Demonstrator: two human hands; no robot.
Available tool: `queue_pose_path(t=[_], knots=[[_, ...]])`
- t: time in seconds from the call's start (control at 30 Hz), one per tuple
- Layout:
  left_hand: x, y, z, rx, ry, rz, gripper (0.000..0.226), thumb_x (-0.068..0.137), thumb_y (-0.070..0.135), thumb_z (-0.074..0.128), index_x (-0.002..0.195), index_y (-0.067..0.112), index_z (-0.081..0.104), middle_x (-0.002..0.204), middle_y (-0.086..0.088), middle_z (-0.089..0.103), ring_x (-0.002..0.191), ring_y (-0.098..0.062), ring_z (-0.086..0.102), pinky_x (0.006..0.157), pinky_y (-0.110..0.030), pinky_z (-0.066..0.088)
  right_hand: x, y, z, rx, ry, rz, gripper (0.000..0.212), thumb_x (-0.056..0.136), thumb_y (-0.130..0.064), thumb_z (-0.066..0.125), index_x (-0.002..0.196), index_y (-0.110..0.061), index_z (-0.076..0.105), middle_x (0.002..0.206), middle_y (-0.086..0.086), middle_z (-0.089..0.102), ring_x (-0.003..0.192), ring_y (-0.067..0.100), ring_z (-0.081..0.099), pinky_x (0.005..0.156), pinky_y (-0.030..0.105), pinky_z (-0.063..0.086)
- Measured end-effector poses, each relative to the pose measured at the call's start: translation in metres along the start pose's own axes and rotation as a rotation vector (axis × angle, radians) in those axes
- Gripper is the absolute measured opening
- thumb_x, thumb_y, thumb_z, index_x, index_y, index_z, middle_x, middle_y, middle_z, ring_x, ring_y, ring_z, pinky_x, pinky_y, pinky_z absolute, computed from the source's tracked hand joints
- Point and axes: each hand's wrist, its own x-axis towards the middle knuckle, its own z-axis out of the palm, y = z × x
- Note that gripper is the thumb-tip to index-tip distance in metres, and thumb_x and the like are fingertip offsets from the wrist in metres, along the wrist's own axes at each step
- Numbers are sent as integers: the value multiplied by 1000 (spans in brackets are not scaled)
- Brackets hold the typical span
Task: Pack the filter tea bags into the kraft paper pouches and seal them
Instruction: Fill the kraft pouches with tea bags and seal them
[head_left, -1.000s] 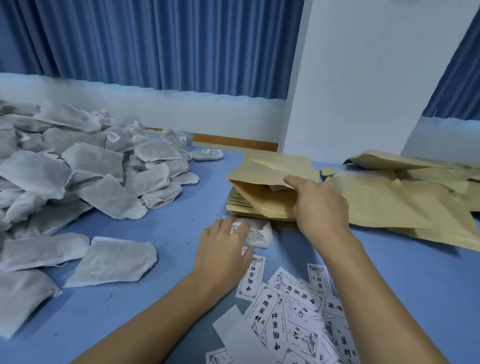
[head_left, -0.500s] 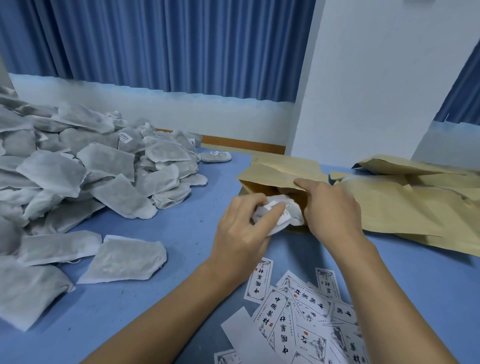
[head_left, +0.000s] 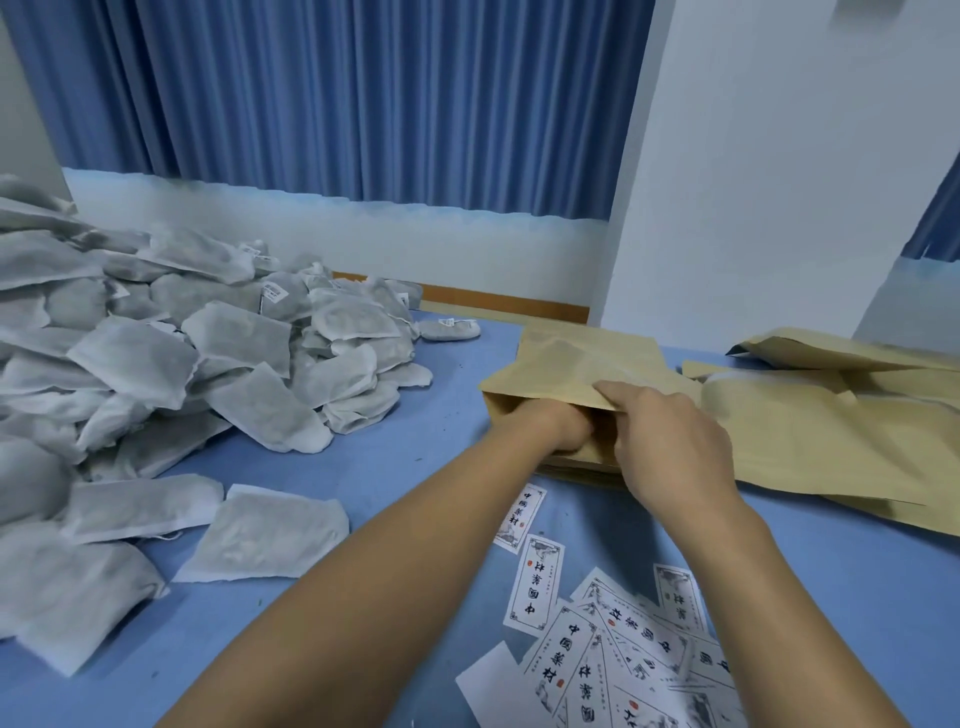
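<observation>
The open kraft pouch lies on a stack of flat pouches on the blue desk, its mouth towards the person. The right hand pinches its upper lip, lifting that edge. The left hand is inside the mouth with its fingers hidden, so its grasp cannot be told. A strip of desk separates the pouch from the tea bag heap to its left. Loose pouches lie just beside its right edge, and printed labels are scattered nearer the person.

On the table, tea bags heap at left, pouches lie at right, labels in front.
</observation>
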Motion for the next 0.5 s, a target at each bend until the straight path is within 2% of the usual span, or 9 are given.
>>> queue_pose_path(t=[0.07, 0.17, 0.23, 0.27, 0.33, 0.37, 0.43, 0.5], knots=[[-18, -3, 3, -20, 57, 49, 31, 97, 13, 47, 126, 13, 58, 129, -13, 60, 118, -34, 55, 100, -41, 45, 3, -3, 4, 11, 0, 5, 57, 88, -7, 42, 129, -45, 54, 93, 9, 65, 83, 36, 57, 62, 33, 37], [-64, -24, -3, 49, 373, 251, 22, 93, 24, 47, 107, 19, 63, 103, -4, 68, 96, -29, 63, 69, -39, 50, 13, -9, 6, 0, -5, 18, 54, 86, -5, 44, 123, -41, 58, 87, 8, 60, 80, 35, 54, 62, 34, 37], [-93, -53, -11, 70, 604, 322, 26, 89, 27, 45, 102, 21, 67, 93, 4, 71, 88, -24, 66, 62, -37, 51, 17, -17, 8, -23, -15, 23, 52, 85, -4, 47, 121, -39, 60, 82, 6, 55, 76, 34, 51, 61, 33, 36], [-104, -71, -17, 49, 730, 296, 29, 88, 27, 46, 100, 19, 70, 90, 4, 72, 86, -23, 68, 63, -38, 53, 18, -21, 10, -32, -16, 25, 50, 84, -4, 49, 119, -37, 61, 79, 5, 51, 73, 33, 47, 60, 33, 35], [-113, -111, -33, 48, 870, 109, 36, 86, 31, 43, 98, 16, 73, 95, 1, 73, 91, -26, 68, 74, -39, 53, 18, -28, 13, -42, -8, 24, 48, 83, -3, 52, 117, -36, 62, 76, 3, 47, 70, 32, 43, 58, 33, 32], [-112, -134, -42, 109, 836, -60, 38, 86, 35, 42, 101, 18, 73, 105, -1, 71, 101, -27, 65, 85, -41, 50, 18, -32, 15, -44, -5, 20, 49, 83, -3, 52, 117, -37, 63, 75, 3, 46, 69, 32, 42, 57, 33, 32], [-107, -183, -56, 288, 650, -455, 39, 89, 42, 46, 119, 27, 64, 135, -6, 56, 128, -31, 48, 105, -55, 31, 19, -40, 19, -46, -10, 13, 52, 83, -4, 52, 120, -40, 62, 74, 1, 45, 69, 30, 42, 57, 33, 31], [-107, -223, -59, 266, 466, -698, 46, 92, 51, 44, 134, 35, 50, 153, -13, 32, 143, -38, 23, 109, -65, 20, 21, -47, 23, -48, -16, 17, 53, 83, -3, 52, 120, -40, 62, 70, -2, 42, 68, 29, 43, 58, 32, 32]])
